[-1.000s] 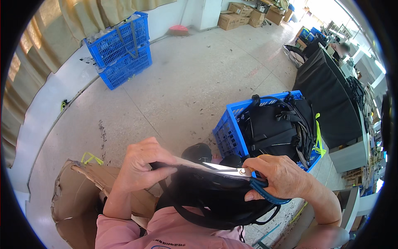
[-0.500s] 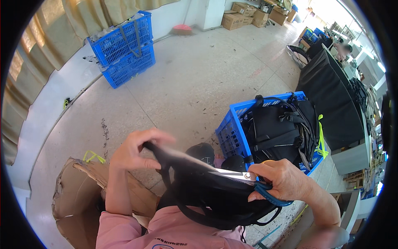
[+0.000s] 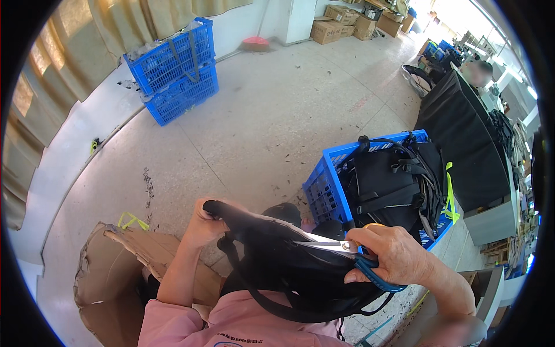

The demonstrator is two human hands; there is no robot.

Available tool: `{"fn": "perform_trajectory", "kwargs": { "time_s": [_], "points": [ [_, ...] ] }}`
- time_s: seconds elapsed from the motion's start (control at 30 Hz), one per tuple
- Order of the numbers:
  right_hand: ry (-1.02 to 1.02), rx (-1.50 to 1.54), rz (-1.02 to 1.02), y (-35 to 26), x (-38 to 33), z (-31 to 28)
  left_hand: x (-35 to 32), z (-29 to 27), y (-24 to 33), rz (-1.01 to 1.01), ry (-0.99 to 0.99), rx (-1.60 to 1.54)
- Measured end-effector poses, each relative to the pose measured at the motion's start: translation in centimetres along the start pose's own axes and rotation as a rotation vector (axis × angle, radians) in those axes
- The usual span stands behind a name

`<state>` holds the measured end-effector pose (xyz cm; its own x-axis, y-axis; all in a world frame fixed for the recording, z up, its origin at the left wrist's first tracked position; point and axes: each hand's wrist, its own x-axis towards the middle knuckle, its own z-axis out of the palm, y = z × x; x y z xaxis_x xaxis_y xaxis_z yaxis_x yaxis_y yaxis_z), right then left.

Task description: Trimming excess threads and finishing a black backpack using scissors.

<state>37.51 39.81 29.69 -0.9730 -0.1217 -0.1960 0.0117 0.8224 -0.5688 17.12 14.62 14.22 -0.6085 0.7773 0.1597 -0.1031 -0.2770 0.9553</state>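
Across my lap lies a black backpack (image 3: 260, 254) with a loose strap hanging along its near side. My left hand (image 3: 209, 222) is closed on the backpack's far left edge, its fingers partly hidden behind the fabric. In my right hand (image 3: 393, 254) is a pair of scissors (image 3: 347, 246) with blue and orange handles. Their blades are parted and point left, lying along the backpack's upper edge, where a pale lining strip shows. Whether the blades touch any thread cannot be made out.
Just ahead on the right stands a blue crate (image 3: 326, 191) full of black backpacks (image 3: 384, 179). An open cardboard box (image 3: 107, 266) is at my left. Two stacked blue crates (image 3: 173, 69) stand by the curtain. A black-draped table (image 3: 462, 139) is at right, a person behind it.
My left hand has gone from loosely open beside the backpack's edge to gripping it. The scissor blades have parted and now show as two separate blades.
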Motion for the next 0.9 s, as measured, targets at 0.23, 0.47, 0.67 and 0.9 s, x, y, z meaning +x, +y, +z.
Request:
{"fn": "perform_trajectory", "kwargs": {
  "time_s": [0.23, 0.47, 0.67, 0.9],
  "points": [
    [0.030, -0.040, -0.011, -0.1, -0.2, 0.5, -1.5, 0.4, 0.6, 0.008, 0.067, 0.019],
    [0.091, -0.082, -0.045, -0.6, 0.3, 0.1, -1.9, 0.8, 0.9, 0.004, 0.076, 0.045],
    [0.071, -0.130, -0.052, -0.3, 0.6, 0.5, -2.1, 0.8, 1.0, 0.024, 0.065, 0.041],
    [0.102, -0.112, -0.061, -0.3, 0.9, 0.5, -2.2, 0.4, 1.0, -0.084, 0.073, -0.007]
  ]
}}
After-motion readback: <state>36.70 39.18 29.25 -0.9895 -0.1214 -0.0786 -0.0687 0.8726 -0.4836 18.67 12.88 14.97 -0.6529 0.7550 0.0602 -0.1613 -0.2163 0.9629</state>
